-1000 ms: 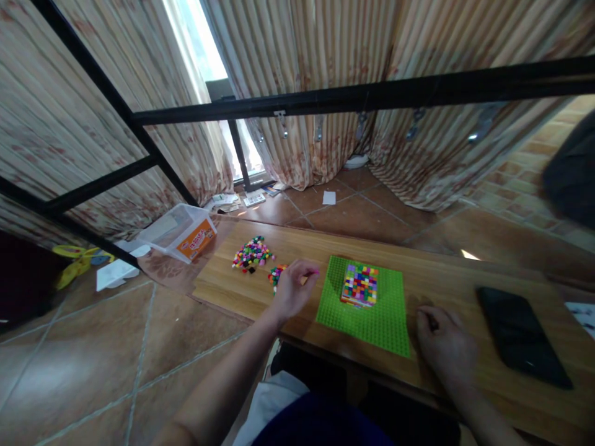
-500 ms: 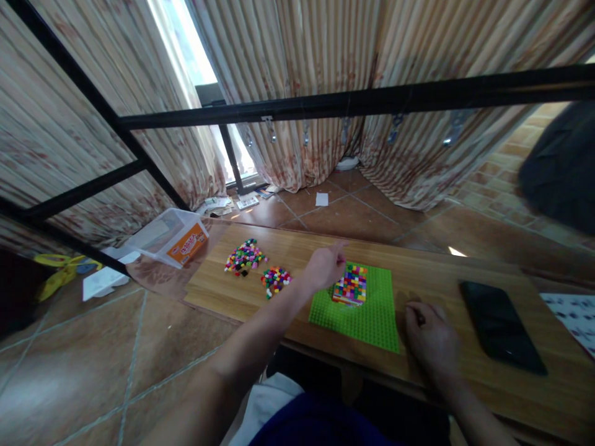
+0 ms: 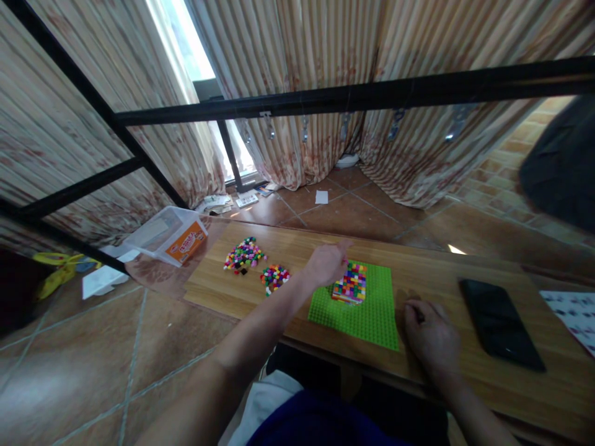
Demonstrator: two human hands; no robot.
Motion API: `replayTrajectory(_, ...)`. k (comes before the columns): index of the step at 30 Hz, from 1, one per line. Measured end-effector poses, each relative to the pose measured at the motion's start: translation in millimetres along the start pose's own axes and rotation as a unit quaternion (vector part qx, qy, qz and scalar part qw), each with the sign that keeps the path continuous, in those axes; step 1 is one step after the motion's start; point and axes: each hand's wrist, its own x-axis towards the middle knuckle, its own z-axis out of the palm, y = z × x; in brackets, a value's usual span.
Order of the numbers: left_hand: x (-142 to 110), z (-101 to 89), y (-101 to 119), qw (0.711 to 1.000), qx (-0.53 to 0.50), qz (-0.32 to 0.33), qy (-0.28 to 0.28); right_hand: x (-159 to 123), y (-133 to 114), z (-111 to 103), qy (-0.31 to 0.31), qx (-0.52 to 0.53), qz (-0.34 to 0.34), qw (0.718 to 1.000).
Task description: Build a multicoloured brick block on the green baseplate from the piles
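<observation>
A square block of many-coloured small building bricks (image 3: 352, 285) stands on a green studded baseplate (image 3: 379, 310). My left hand (image 3: 328, 263) is over the far left corner of the block, its fingers bent and pressed together. Whatever may be between those fingertips is hidden or too small to name. To the right of the baseplate, my right hand (image 3: 432, 337) rests on the wooden table as a loose fist, with nothing visible in it. Two heaps of loose bricks lie left of the baseplate, a larger heap (image 3: 245, 254) and a smaller heap (image 3: 275, 277) near my left forearm.
A black phone (image 3: 502, 325) lies right of my right hand, and a printed sheet (image 3: 571, 316) is at the far right. A clear plastic box (image 3: 170, 235) with an orange label stands at the table's left end. A black metal rail (image 3: 325, 102) crosses beyond the table.
My left hand has shifted very slightly over the block's far left corner, its fingers tipping down. My right hand stays in place. The camera view has moved a little.
</observation>
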Motion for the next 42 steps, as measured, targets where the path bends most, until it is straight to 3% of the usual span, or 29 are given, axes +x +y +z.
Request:
replayTrajectory(8,-4.9,0.6,-2.9,0.997,-0.037,-0.007,0.062,-1.1,2.0,0.6,-0.005,0.009,0.006,1.000)
replayTrajectory(16,-8.3,2.7,-5.5,0.994,-0.083,-0.004,0.078,-0.9,1.0,-1.4,-0.006,0.016,0.002,1.000)
replayTrajectory(26,3.5,3.1,1.3,0.999,-0.027,0.030,-0.009,-0.1,-1.4,-1.5,-0.006,0.016,0.009,1.000)
replayTrajectory(34,10.2,-3.7,7.1,0.998,0.008,0.034,-0.046,-0.8,-3.5,-1.8,-0.002,0.014,0.017,1.000)
replayTrajectory(42,8.9,0.2,-4.9,0.996,-0.079,0.028,-0.041,-0.3,-3.5,-1.5,-0.001,0.009,0.012,1.000)
